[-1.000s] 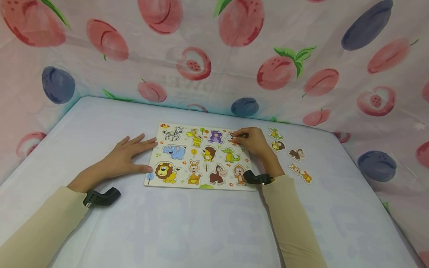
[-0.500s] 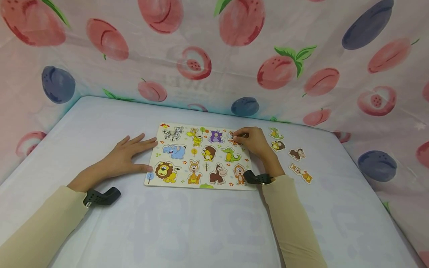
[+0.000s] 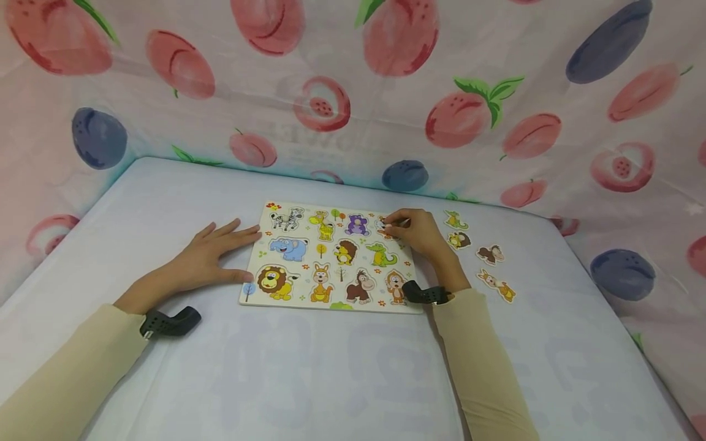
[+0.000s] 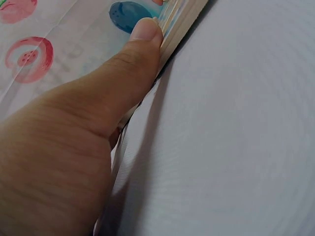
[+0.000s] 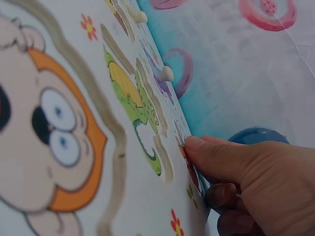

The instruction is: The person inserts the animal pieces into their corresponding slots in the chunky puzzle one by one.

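A pale puzzle board (image 3: 340, 288) printed with cartoon animals lies on the table. Spread along its left edge is my left hand (image 3: 201, 260), fingers straight, the thumb (image 4: 140, 46) resting at the corner side. At the board's upper right my right hand (image 3: 416, 231) pinches a small orange-and-white animal puzzle piece (image 3: 380, 226) over its slot. In the right wrist view my thumb and curled fingers mostly hide this piece. A purple animal piece (image 3: 357, 225) with a wooden knob (image 5: 167, 73) sits just left of it, beside a giraffe piece (image 3: 322, 226).
Right of the board lie loose pieces: a crocodile (image 3: 455, 220), a hedgehog (image 3: 458, 240), a brown monkey (image 3: 489, 254) and a kangaroo (image 3: 497, 286). The white-covered table (image 3: 309, 373) meets a fruit-printed curtain (image 3: 386, 135) at its back edge.
The head view has shifted very slightly. Both hands hold their places, and a little less orange shows beneath the right fingertips.
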`<action>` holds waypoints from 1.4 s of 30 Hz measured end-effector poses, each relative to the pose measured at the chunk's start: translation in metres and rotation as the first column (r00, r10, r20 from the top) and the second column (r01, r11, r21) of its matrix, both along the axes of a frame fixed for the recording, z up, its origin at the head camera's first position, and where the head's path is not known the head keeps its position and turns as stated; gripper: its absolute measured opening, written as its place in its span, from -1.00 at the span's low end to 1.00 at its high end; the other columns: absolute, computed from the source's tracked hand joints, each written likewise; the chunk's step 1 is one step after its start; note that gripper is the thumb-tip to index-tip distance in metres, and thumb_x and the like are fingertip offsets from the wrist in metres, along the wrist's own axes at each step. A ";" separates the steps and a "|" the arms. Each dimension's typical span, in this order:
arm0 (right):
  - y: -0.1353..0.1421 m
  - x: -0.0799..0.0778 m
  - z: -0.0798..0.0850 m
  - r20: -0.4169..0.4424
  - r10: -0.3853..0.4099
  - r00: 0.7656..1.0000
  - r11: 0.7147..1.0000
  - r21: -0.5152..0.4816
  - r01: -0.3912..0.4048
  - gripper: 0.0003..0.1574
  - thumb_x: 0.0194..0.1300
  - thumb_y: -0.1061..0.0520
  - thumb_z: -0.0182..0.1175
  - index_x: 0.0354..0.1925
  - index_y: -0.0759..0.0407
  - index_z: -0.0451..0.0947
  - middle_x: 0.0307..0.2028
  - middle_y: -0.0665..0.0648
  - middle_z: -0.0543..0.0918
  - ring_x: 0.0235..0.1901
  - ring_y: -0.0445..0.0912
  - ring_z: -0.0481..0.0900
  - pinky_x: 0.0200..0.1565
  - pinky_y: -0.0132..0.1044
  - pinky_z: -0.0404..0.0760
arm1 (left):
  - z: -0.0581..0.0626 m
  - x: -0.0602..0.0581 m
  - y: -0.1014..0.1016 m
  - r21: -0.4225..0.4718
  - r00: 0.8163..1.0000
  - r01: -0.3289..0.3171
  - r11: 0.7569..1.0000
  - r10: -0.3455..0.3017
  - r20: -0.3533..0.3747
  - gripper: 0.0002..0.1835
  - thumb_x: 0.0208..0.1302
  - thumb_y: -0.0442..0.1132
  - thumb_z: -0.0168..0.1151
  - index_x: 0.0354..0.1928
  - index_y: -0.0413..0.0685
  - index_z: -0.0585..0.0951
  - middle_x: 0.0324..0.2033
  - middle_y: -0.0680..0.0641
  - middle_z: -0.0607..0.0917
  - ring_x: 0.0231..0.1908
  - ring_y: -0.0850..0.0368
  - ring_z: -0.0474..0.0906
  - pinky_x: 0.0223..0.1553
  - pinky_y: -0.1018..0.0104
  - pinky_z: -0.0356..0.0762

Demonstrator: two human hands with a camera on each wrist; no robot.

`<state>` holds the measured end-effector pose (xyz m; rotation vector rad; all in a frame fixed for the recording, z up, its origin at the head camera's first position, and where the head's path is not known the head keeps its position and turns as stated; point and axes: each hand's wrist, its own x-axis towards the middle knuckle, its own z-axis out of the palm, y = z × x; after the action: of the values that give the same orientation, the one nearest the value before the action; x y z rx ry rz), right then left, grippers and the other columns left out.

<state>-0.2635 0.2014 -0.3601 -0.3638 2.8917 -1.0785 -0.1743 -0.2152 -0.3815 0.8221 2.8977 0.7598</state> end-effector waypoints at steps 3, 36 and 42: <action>0.001 0.002 0.003 0.003 0.003 1.000 1.000 0.006 -0.003 -0.74 0.25 0.07 0.32 -0.09 0.08 0.65 -0.23 0.10 0.65 -0.30 -0.02 0.55 -0.30 -0.20 0.54 | -0.001 -0.001 0.001 0.006 1.000 0.005 1.000 -0.005 -0.009 -0.08 0.06 0.28 0.32 0.42 0.05 0.29 0.41 0.00 0.24 0.44 -0.17 -0.14 0.36 -0.17 -0.36; 0.066 0.037 0.030 -0.154 -0.002 0.988 0.989 0.146 0.025 -0.67 0.28 0.00 0.28 -0.07 0.15 0.64 -0.29 0.09 0.65 -0.49 -0.03 0.46 -0.49 -0.23 0.45 | 0.000 0.000 0.000 -0.016 1.000 -0.010 1.000 0.010 0.003 -0.06 0.05 0.29 0.31 0.42 0.02 0.28 0.41 -0.01 0.23 0.44 -0.16 -0.16 0.36 -0.18 -0.37; 0.080 0.038 0.020 -0.080 -0.045 0.996 0.997 0.061 0.050 -0.57 0.27 -0.09 0.28 -0.02 0.15 0.62 -0.18 0.09 0.65 -0.33 -0.03 0.52 -0.38 -0.17 0.49 | 0.000 0.001 0.000 -0.015 1.000 -0.007 1.000 0.007 -0.001 -0.06 0.05 0.29 0.32 0.42 0.02 0.28 0.41 -0.02 0.23 0.44 -0.17 -0.15 0.35 -0.18 -0.36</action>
<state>-0.2251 0.2813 -0.3405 -0.3446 3.0102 -0.9992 -0.1735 -0.2150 -0.3819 0.8109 2.9050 0.7383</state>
